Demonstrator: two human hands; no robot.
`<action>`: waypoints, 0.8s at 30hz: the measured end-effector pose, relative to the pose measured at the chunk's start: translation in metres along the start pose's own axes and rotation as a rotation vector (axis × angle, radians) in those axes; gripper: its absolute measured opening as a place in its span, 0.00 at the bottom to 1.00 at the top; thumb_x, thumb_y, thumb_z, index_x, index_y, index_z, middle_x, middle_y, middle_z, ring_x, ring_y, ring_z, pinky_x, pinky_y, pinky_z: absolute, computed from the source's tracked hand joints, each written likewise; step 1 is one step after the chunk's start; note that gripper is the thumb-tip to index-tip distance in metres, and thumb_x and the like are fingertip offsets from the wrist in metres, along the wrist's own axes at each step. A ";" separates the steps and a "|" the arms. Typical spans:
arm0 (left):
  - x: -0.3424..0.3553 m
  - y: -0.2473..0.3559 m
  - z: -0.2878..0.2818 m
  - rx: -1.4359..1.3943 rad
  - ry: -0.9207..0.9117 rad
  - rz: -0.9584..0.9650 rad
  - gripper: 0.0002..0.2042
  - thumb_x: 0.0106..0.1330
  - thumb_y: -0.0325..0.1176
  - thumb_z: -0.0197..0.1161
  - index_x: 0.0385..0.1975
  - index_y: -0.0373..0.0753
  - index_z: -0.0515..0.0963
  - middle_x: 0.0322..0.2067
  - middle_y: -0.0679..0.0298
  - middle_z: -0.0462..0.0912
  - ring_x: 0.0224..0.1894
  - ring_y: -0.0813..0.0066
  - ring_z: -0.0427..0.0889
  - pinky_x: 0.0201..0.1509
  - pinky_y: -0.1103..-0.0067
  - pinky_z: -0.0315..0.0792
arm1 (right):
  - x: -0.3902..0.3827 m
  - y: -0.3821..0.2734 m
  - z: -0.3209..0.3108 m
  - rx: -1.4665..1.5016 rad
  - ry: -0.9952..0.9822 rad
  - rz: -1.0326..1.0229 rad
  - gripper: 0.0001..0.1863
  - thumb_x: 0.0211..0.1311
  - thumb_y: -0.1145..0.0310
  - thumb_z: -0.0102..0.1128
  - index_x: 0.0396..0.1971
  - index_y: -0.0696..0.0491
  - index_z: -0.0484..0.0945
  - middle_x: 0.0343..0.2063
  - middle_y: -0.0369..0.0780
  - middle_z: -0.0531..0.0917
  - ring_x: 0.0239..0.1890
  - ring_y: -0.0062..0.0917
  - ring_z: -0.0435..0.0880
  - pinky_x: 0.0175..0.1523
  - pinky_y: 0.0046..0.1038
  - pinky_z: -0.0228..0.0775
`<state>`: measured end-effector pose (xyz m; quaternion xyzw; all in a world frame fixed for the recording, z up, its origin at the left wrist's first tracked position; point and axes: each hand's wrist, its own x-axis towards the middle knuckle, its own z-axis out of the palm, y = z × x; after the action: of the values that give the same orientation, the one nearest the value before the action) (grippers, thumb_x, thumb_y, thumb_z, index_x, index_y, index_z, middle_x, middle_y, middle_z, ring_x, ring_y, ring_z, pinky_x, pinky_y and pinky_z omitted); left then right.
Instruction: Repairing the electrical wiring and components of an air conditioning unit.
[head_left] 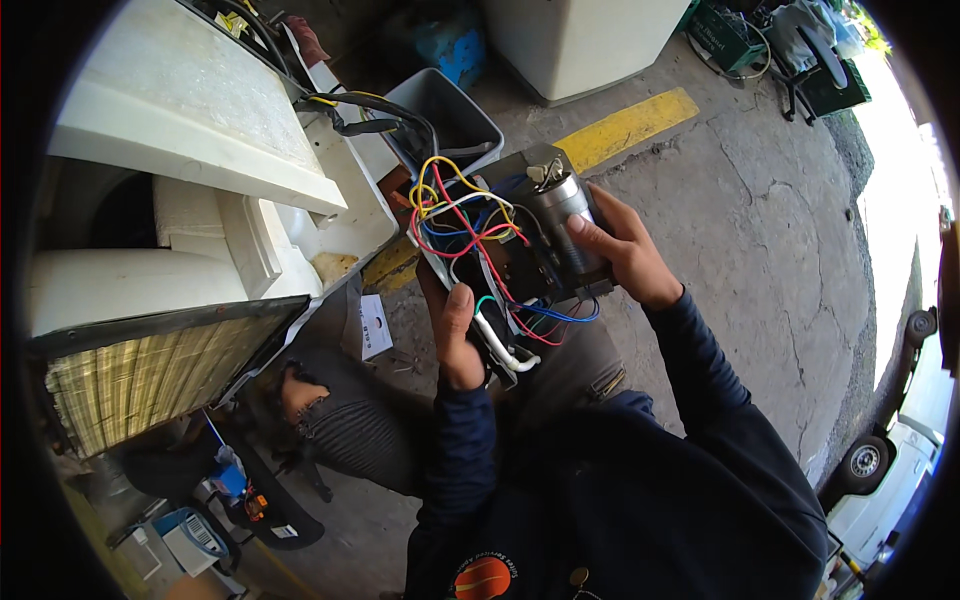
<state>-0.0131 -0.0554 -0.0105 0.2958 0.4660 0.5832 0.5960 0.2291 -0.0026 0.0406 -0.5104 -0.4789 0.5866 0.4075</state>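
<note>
Wired box [522,265] is held up in front of the person, over a cracked concrete floor [720,220] with a yellow stripe [630,130], right of a white casing [200,110]. The left hand [452,335] grips its left side, thumb raised; the right hand [635,250] clasps its right side, thumb against a metal cylinder [572,240].

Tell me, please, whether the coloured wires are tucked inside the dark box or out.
Mostly out: the coloured wires loop loosely over the dark box.
</note>
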 end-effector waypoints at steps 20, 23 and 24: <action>0.010 0.005 0.003 0.128 -0.062 0.002 0.46 0.55 0.27 0.63 0.79 0.39 0.54 0.70 0.49 0.68 0.68 0.54 0.72 0.73 0.65 0.65 | -0.031 0.019 0.100 -0.810 0.312 -0.249 0.37 0.52 0.73 0.74 0.64 0.56 0.71 0.52 0.49 0.74 0.41 0.43 0.82 0.47 0.34 0.78; 0.012 0.005 0.003 0.130 -0.067 0.026 0.47 0.54 0.28 0.63 0.80 0.39 0.53 0.72 0.48 0.65 0.69 0.53 0.70 0.74 0.62 0.64 | -0.028 0.026 0.102 -0.725 0.304 -0.345 0.39 0.52 0.74 0.73 0.66 0.56 0.69 0.52 0.50 0.73 0.41 0.43 0.82 0.45 0.35 0.79; 0.012 0.005 0.003 0.130 -0.069 0.035 0.48 0.54 0.28 0.64 0.80 0.39 0.52 0.72 0.48 0.64 0.70 0.52 0.70 0.74 0.62 0.64 | -0.028 0.026 0.102 -0.697 0.302 -0.377 0.40 0.52 0.74 0.73 0.67 0.56 0.68 0.52 0.50 0.72 0.41 0.43 0.82 0.44 0.35 0.79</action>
<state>-0.0132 -0.0425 -0.0075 0.3619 0.4767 0.5516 0.5810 0.1324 -0.0499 0.0231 -0.6014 -0.6685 0.2231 0.3764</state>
